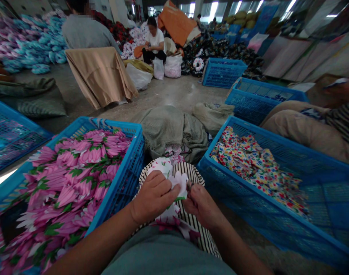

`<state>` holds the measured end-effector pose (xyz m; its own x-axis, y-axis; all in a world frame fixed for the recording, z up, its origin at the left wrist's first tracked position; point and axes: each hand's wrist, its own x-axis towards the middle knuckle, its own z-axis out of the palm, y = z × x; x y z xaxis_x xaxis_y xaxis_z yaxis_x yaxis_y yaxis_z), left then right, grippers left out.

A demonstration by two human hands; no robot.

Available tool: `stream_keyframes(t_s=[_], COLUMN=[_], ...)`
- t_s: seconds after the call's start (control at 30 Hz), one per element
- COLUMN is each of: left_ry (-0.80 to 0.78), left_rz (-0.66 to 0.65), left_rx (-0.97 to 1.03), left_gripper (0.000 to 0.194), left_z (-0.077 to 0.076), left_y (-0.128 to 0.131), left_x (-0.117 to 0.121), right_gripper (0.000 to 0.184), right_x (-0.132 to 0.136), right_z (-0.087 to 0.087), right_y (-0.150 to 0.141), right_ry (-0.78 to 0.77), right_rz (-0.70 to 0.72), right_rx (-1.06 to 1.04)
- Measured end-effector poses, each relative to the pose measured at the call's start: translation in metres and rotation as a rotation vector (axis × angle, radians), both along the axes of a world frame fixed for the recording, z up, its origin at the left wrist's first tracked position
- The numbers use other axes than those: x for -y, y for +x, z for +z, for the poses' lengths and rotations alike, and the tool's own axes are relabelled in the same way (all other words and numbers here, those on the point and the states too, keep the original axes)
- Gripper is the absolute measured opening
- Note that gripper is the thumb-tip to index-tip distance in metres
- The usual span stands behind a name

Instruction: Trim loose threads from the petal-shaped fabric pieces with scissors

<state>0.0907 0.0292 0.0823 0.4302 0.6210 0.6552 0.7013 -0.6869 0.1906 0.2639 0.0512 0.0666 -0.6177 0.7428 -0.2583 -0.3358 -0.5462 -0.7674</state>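
Over my lap, my left hand (pixel 155 194) pinches a white petal-shaped fabric piece (pixel 180 179) with a green edge at its lower side. My right hand (pixel 202 204) is closed at the right edge of that piece. A small dark thing shows at its fingertips, too small to name. Beneath both hands lies black-and-white striped cloth (pixel 193 170). White fabric with small pink and green marks (pixel 162 165) rests just beyond my left hand. More white and pink fabric pieces (pixel 174 221) lie in my lap, partly hidden by my hands.
At left stands a blue crate (pixel 138 139) of pink flower-shaped pieces (pixel 77 160); at right, another blue crate (pixel 249 191) holds colourful printed pieces (pixel 254 164). A grey-green sack (pixel 165 122) lies ahead. One person (pixel 294 118) sits close on the right; others sit farther back.
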Motion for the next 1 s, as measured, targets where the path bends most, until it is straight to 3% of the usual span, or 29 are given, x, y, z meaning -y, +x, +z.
stream_keyframes(t_s=[0.1, 0.23, 0.3, 0.4, 0.5, 0.6, 0.8, 1.0], left_ry=[0.167, 0.205, 0.213, 0.214, 0.184, 0.112, 0.037, -0.003], left_rz=[-0.037, -0.053, -0.073, -0.072, -0.061, -0.058, -0.059, -0.085], left_rx=[-0.061, 0.027, 0.062, 0.076, 0.093, 0.173, 0.280, 0.325], left_gripper=[0.019, 0.018, 0.016, 0.014, 0.015, 0.020, 0.022, 0.017], left_z=[-0.005, -0.013, -0.014, -0.012, -0.010, -0.011, -0.016, -0.014], left_y=[-0.001, -0.001, -0.003, -0.006, -0.007, -0.005, 0.002, 0.009], left_x=[-0.002, 0.000, 0.000, 0.000, 0.000, 0.001, 0.007, 0.007], right_gripper=[0.036, 0.034, 0.031, 0.023, 0.019, 0.019, 0.026, 0.030], right_x=[0.004, 0.003, 0.000, -0.003, -0.002, 0.001, 0.000, -0.004], right_z=[0.001, -0.001, -0.003, 0.000, 0.010, 0.018, 0.024, 0.031], right_y=[-0.008, -0.010, -0.004, 0.011, 0.024, 0.026, 0.020, 0.023], right_ry=[-0.091, -0.080, 0.047, 0.469, 0.858, 1.035, 1.100, 1.079], right_rz=[-0.048, -0.114, -0.173, -0.260, -0.111, 0.061, 0.201, 0.296], right_rx=[0.016, 0.027, 0.148, 0.418, 0.566, 0.663, 0.759, 0.672])
